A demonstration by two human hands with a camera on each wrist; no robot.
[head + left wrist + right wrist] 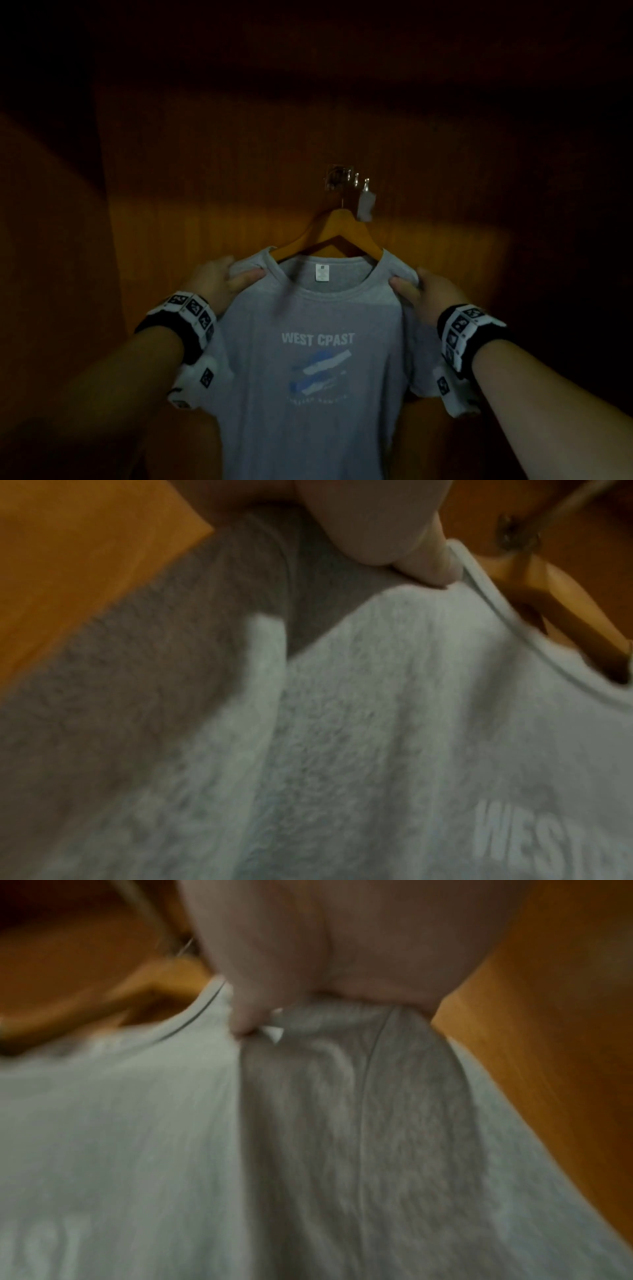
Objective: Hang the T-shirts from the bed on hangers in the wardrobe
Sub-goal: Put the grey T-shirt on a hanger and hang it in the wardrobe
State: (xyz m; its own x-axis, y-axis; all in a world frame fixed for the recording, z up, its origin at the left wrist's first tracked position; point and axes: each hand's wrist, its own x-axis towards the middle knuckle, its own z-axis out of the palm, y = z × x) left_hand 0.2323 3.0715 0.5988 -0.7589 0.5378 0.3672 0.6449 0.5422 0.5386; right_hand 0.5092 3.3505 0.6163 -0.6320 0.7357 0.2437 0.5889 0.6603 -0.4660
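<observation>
The left hand (pixel 219 279) pinches the left shoulder of a grey T-shirt (pixel 308 394), thumb laid over the front of the fabric just beside the collar and the fingers tucked behind it. The right hand (pixel 423 291) grips the opposite shoulder the same way, its thumb pressing a fold of cloth close to the neckline. Between the two hands the shirt hangs with its front facing the person, a white label showing inside the back of the collar and the words "WEST CPAST" printed over a blue-and-white graphic lower down. Above the hands, a wooden hanger (pixel 337 228) rises out of the neck opening, its arms running down inside the shirt's shoulders. Its hook reaches up to a small metal hook rack (pixel 346 178) fixed on the wardrobe's wooden back panel (pixel 212 178), with a pale tag dangling just beside it.
</observation>
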